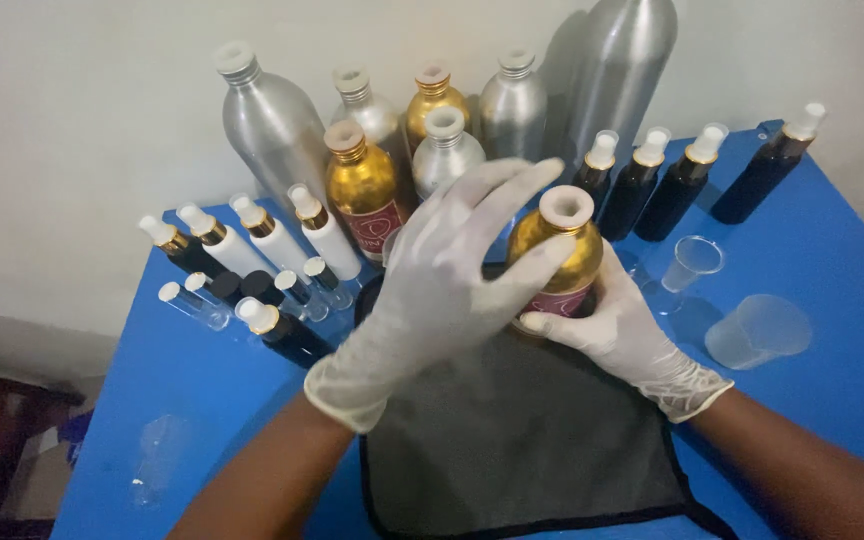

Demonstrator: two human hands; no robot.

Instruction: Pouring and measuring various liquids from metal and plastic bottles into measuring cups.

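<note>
So far, little seems done. The right hand (624, 335) has its grip closed round the lower body of a gold bottle (556, 262), which stands upright on a dark cloth (522, 440) in the middle of the blue bench (832, 270). The left hand (449, 290) is open, fingers spread, its fingertips at the bottle's shoulder just below the white cap (565, 207); it holds nothing. The cap sits on the neck, so I judge the bottle not yet opened and whatever is to be drawn from it or poured yet to come. Two clear cups stand to the right, a small one (697, 255) farther off and a larger one (758, 330) nearer; both look empty.

Counted: three gold bottles, one in hand and two more (364, 190) at the far side. Silver bottles (272, 120) along the far wall come to five capped ones, plus a tall silver flask (617, 70) behind them whose top is cut off. Four dark spray bottles (687, 180) stand in a row at the far right. At the far left are three white spray bottles (327, 235) and one dark one, and nearer, a cluster of small vials (252, 295), about six, though they overlap too much for a sure count. Something clear (157, 455) lies at the near left; I cannot tell what it is.
</note>
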